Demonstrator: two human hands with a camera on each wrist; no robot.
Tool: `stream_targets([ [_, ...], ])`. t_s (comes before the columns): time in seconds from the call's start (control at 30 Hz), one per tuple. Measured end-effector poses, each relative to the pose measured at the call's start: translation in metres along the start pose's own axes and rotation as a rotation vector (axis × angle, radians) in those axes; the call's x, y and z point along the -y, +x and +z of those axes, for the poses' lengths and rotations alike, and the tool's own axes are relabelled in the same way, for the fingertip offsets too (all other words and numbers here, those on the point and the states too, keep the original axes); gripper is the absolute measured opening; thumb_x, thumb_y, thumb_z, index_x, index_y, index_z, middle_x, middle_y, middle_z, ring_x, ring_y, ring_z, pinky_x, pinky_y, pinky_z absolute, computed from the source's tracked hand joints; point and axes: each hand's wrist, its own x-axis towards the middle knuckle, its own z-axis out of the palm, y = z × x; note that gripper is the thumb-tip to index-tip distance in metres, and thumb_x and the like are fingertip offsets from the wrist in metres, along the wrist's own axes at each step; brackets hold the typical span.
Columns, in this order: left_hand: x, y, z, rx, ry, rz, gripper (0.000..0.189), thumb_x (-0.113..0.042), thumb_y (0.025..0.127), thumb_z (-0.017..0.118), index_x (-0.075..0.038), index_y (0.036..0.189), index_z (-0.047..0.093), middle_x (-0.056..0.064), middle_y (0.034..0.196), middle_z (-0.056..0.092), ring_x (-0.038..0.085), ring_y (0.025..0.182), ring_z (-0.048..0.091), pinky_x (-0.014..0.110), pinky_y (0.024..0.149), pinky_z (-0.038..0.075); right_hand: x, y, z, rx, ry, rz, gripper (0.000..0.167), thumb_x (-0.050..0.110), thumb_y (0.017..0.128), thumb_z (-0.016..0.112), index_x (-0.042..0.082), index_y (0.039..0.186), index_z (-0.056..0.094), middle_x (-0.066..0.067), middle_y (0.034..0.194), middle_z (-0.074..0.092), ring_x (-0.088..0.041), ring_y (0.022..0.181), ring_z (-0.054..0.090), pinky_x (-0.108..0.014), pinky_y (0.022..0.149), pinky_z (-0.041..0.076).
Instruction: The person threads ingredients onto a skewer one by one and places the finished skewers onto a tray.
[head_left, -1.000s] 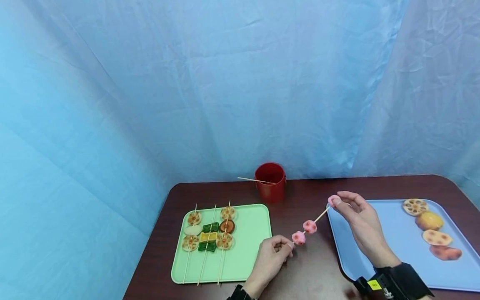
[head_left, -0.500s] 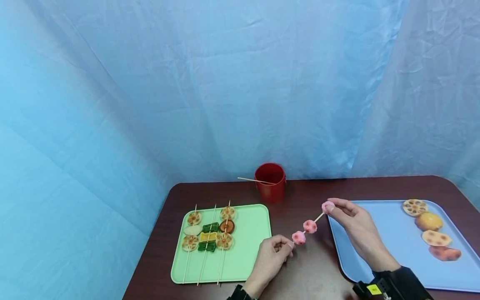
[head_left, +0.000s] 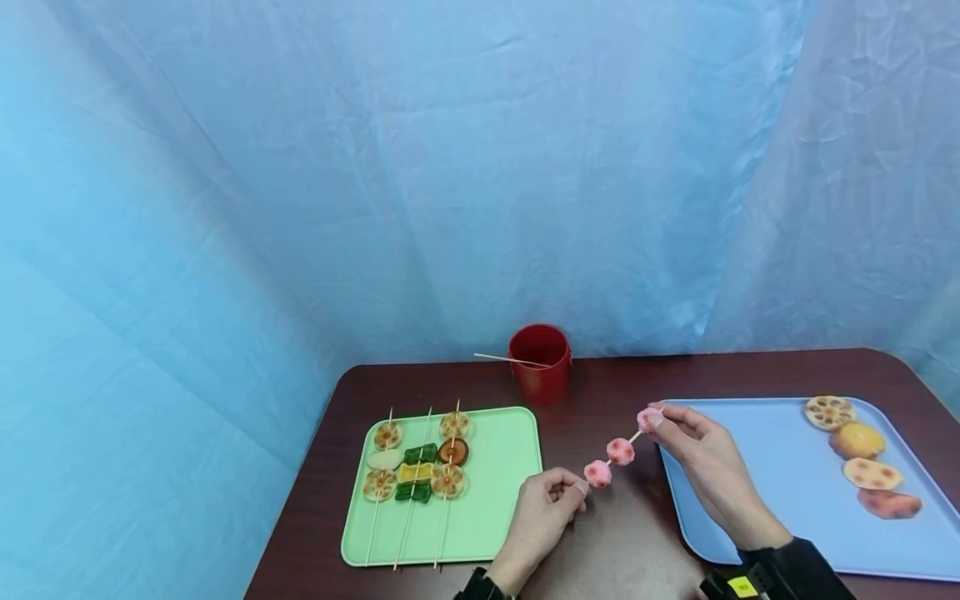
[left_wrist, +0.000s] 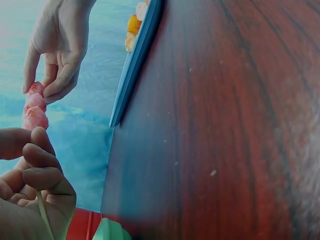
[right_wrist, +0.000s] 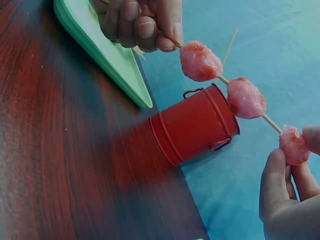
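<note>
Lower centre, left hand (head_left: 546,510) gripping stick (right_wrist: 272,123); right hand (head_left: 711,462) pinching end ball (right_wrist: 293,145), likely soft, light, wanting gentle side-hold.

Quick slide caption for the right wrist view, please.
Left hand grips a skewer; right hand pinches the third pink ball along it, with a red bucket behind.

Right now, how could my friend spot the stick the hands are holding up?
Find the dark table and look between the green tray and the blue tray. The left hand grips a skewer, and the right hand pinches the pink ball at its far end. Only it carries three pink balls; the three skewers on the green tray have none.
</note>
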Motion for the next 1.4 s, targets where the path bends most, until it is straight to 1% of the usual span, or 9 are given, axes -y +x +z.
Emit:
stream_targets([
  [0.17,0.001,0.0,0.001,-0.005,-0.006,0.008,0.02,-0.012,0.094,0.07,0.006,0.088,0.072,-0.004,0.065,0.063,0.007,0.051,0.049,0.017,0.046,0.038,-0.003,-0.001,0.002,-0.007,0.007,0.0,0.04,0.026,0.103,0.067,0.0,0.131,0.056,0.006,0.11,0.073,-0.003,0.105,0.067,-0.019,0.09,0.053],
  [0.33,0.001,0.0,0.001,-0.005,-0.003,0.01,0.019,-0.012,0.095,0.07,0.006,0.088,0.072,-0.004,0.065,0.063,0.006,0.051,0.049,0.017,0.046,0.038,-0.004,-0.001,0.003,-0.008,0.034,0.001,0.039,0.026,0.103,0.067,0.0,0.13,0.056,0.004,0.112,0.072,-0.004,0.105,0.068,-0.023,0.093,0.054],
  [0.5,0.0,0.0,0.002,0.002,-0.007,0.008,0.018,-0.01,0.095,0.069,0.007,0.089,0.072,0.0,0.067,0.065,0.005,0.051,0.049,0.016,0.047,0.038,-0.007,-0.002,0.004,-0.015,0.066,0.007,0.042,0.027,0.103,0.067,-0.001,0.131,0.055,-0.001,0.115,0.071,-0.006,0.106,0.068,-0.025,0.093,0.055],
  [0.63,-0.001,-0.001,0.002,-0.003,-0.01,0.006,0.017,-0.01,0.095,0.069,0.006,0.089,0.073,0.001,0.067,0.065,0.005,0.051,0.049,0.016,0.047,0.038,-0.009,-0.002,0.004,-0.005,0.081,0.018,0.043,0.027,0.103,0.066,-0.002,0.132,0.052,0.0,0.115,0.072,-0.007,0.107,0.068,-0.026,0.093,0.055],
  [0.77,0.0,-0.002,0.002,-0.009,-0.027,0.004,0.016,-0.008,0.093,0.07,0.007,0.088,0.072,0.001,0.066,0.064,0.006,0.052,0.049,0.017,0.047,0.038,-0.008,-0.002,0.004,0.006,0.091,0.028,0.05,0.027,0.103,0.066,-0.007,0.135,0.047,-0.001,0.116,0.072,-0.007,0.109,0.068,-0.027,0.094,0.055],
  [0.83,0.001,-0.002,0.002,-0.009,-0.036,0.005,0.016,-0.008,0.093,0.07,0.007,0.088,0.072,0.001,0.066,0.064,0.006,0.052,0.049,0.017,0.047,0.038,-0.008,-0.002,0.004,0.002,0.098,0.031,0.051,0.028,0.103,0.066,-0.007,0.136,0.047,-0.002,0.117,0.071,-0.007,0.109,0.068,-0.027,0.093,0.055],
  [1.07,0.004,-0.002,0.005,0.009,-0.049,0.021,0.018,-0.009,0.093,0.07,0.008,0.089,0.072,0.0,0.066,0.064,0.003,0.053,0.049,0.016,0.048,0.039,-0.009,-0.004,0.01,-0.032,0.063,0.007,0.046,0.038,0.106,0.058,0.0,0.131,0.05,0.003,0.118,0.072,-0.009,0.114,0.067,-0.025,0.093,0.055],
  [1.27,0.003,-0.003,0.006,-0.008,-0.061,-0.016,0.018,-0.009,0.093,0.07,0.008,0.09,0.072,-0.001,0.066,0.063,0.005,0.054,0.049,0.017,0.048,0.039,-0.011,-0.003,0.017,-0.051,0.065,-0.005,0.044,0.037,0.106,0.059,0.0,0.13,0.052,0.002,0.118,0.074,-0.014,0.112,0.068,-0.026,0.092,0.055],
  [1.4,0.001,-0.006,0.006,-0.02,-0.071,-0.031,0.017,-0.009,0.093,0.07,0.008,0.089,0.073,0.001,0.066,0.064,0.006,0.055,0.049,0.017,0.048,0.04,-0.012,-0.003,0.019,-0.062,0.076,-0.016,0.045,0.036,0.105,0.06,-0.002,0.129,0.051,0.002,0.117,0.074,-0.014,0.112,0.068,-0.026,0.091,0.055],
])
